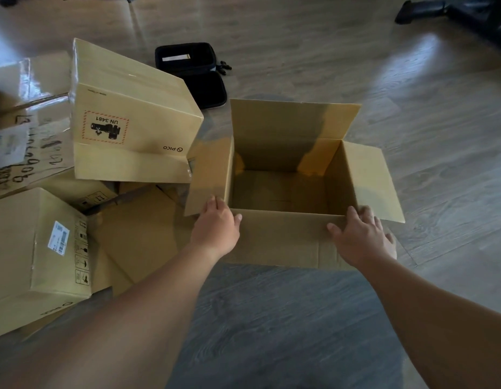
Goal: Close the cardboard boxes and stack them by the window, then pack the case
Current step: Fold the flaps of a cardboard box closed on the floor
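Observation:
An open, empty cardboard box [280, 237] stands on the wooden floor in the middle of the view, all its flaps spread outward. My left hand [215, 226] grips its near left corner, thumb on the near flap. At the near right corner my right hand [358, 237] holds the same flap, fingers spread over the edge. A black zip case [193, 71] lies open on the floor behind the box, with a pale strip inside its far half.
Several other cardboard boxes are heaped at the left: a tilted one with a UN 3481 label [131, 127], one with a white sticker [38, 248], one with handwriting [24, 147]. A dark object [423, 11] lies at the top right.

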A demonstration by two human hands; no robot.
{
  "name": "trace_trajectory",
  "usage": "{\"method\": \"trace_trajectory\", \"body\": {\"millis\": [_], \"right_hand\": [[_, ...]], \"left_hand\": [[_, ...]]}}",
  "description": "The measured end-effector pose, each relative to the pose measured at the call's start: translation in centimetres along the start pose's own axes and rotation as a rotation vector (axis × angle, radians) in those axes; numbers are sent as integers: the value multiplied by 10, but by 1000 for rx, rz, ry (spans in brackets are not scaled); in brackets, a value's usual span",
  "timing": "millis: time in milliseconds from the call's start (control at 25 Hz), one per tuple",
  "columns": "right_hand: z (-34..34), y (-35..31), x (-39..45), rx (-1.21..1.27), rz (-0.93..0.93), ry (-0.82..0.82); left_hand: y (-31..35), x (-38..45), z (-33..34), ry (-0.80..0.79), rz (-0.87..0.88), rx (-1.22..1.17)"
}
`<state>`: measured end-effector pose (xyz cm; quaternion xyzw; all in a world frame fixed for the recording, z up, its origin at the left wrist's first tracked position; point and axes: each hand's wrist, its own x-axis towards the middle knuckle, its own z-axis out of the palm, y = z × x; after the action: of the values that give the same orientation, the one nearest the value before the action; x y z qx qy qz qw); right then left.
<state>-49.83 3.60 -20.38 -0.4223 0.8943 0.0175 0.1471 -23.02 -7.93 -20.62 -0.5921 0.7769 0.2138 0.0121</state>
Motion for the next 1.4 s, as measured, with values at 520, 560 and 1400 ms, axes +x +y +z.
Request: {"method": "trace_trajectory", "body": {"millis": [520, 560, 1400], "right_hand": [[28, -171, -88, 239, -1176, 213], [40, -195, -99, 229, -1271, 145], [171, -264, -90, -40, -615, -278]], "left_hand": [[-104, -42, -7, 321, 2, -86], [-122, -48, -4, 339, -61, -85], [-211, -92, 47, 68, -624, -264]]}}
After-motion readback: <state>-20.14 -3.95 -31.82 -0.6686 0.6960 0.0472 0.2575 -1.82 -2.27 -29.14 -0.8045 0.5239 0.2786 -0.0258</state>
